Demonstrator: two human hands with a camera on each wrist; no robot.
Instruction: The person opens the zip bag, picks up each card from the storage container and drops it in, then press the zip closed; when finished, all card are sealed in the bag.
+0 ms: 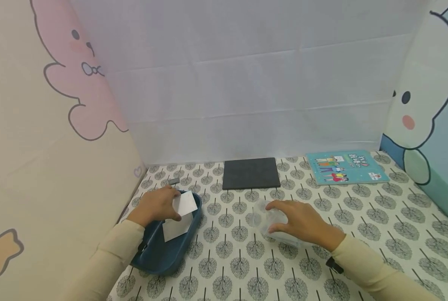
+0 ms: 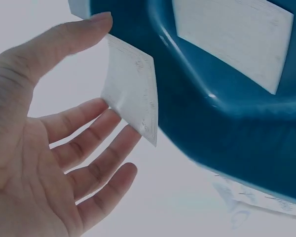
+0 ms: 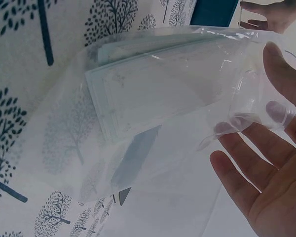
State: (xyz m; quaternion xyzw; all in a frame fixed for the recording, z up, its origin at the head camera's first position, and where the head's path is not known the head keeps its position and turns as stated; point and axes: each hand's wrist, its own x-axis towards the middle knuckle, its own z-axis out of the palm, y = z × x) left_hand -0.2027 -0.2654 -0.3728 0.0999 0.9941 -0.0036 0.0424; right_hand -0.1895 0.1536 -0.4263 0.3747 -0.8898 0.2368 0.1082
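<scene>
My left hand (image 1: 157,205) is over the far part of a dark blue bin (image 1: 163,255), pinching a thin white square packet (image 2: 130,84) between thumb and fingers. Another white square packet (image 1: 176,228) lies in the bin, tilted against its inside. To the right, my right hand (image 1: 300,221) grips the edge of a clear plastic bag (image 3: 64,143) above the table. Inside the bag, several flat pale packets (image 3: 163,94) show through the film. The right wrist view shows the thumb on one side of the bag and fingertips on the other.
Behind the hands a black flat board (image 1: 251,173) lies on the tree-patterned cloth (image 1: 227,251). A teal illustrated book (image 1: 346,167) is at the back right. Beyond the bin sits a small grey object (image 1: 173,181). Printed fabric walls stand left, right and behind.
</scene>
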